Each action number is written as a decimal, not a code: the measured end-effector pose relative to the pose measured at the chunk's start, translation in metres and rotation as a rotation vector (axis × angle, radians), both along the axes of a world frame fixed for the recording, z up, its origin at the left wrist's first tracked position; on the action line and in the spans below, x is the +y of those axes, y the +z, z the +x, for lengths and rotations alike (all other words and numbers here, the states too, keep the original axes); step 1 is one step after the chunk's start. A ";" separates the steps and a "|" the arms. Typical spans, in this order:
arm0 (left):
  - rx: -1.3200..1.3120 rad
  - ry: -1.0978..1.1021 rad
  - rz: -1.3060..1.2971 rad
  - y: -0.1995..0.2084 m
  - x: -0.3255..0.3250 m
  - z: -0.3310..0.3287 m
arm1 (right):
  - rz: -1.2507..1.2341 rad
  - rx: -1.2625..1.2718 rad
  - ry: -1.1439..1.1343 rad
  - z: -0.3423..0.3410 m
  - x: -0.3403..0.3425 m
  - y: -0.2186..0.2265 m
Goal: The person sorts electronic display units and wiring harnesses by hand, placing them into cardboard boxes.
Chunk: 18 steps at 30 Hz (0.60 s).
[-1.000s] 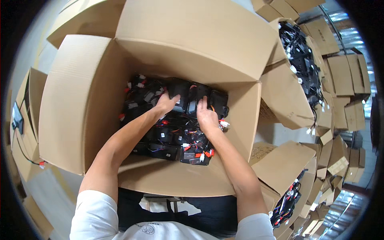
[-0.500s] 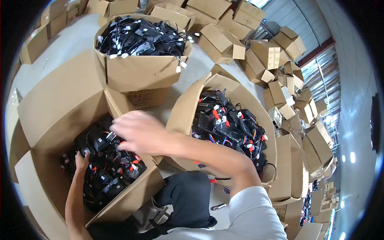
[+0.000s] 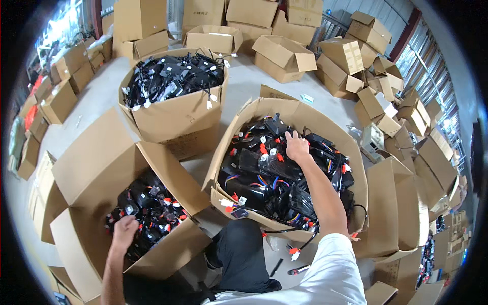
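My right hand (image 3: 297, 146) reaches into the right-hand carton (image 3: 351, 152), its fingers stretched over a heap of black plastic modules (image 3: 249, 160) with coloured wires and red and white connectors. The fingertips are at the far part of this heap; I see nothing gripped there. My left hand (image 3: 124, 232) hovers over the near edge of the left-hand carton (image 3: 165, 249), with its fingers curled in. Whatever it may hold is hidden. Beneath it lies a pile of black modules (image 3: 147, 198) with red and white plugs.
Behind stands another carton (image 3: 175, 117) full of black boxes with cables. A cable with a red and white plug (image 3: 295, 252) hangs over the right carton's near rim. A dark tool (image 3: 299, 270) lies on the floor by my leg. Several open cartons (image 3: 284, 58) stand around.
My right hand has moved from above the left carton to the heap in the right one. My left hand has drawn back from the pile and curled. The view has shifted too.
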<state>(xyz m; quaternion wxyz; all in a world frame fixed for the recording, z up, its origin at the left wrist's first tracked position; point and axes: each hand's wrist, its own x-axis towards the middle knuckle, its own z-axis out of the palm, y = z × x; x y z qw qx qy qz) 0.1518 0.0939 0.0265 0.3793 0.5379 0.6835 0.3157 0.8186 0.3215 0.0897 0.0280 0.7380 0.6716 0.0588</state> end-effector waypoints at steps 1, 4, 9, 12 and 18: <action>0.048 -0.015 0.052 0.004 -0.002 0.019 | -0.111 -0.067 -0.047 0.000 0.007 0.000; 0.041 -0.059 0.104 0.003 -0.024 0.032 | -0.042 -0.275 -0.045 -0.014 0.016 -0.012; 0.060 0.057 -0.032 0.037 -0.038 0.032 | 0.030 -0.232 -0.002 0.014 0.003 0.005; 0.067 0.094 0.003 0.018 -0.038 0.003 | 0.287 0.256 0.162 0.069 -0.022 0.057; 0.031 -0.030 0.137 0.050 -0.006 0.056 | 0.415 1.180 0.127 0.058 -0.095 0.215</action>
